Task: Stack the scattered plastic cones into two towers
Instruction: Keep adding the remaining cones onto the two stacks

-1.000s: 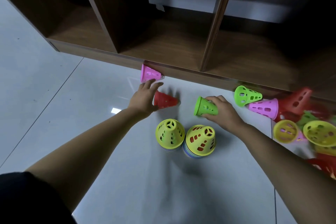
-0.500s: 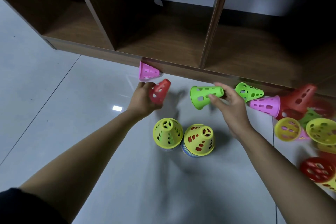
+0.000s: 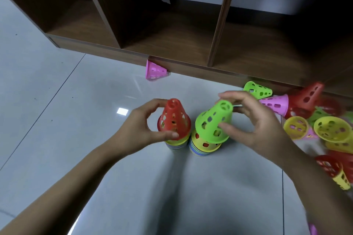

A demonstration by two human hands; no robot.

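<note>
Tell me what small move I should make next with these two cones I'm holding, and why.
Probably straighten the green cone and press it down: it sits tilted over the right tower in your right hand, not seated. The red cone in your left hand looks nearly square on the left tower, so it likely just needs letting go.

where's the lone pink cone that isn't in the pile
In the head view, the lone pink cone lies on its side on the floor, upper centre-left, against the base of the wooden shelf unit, beyond the left hand.
</note>
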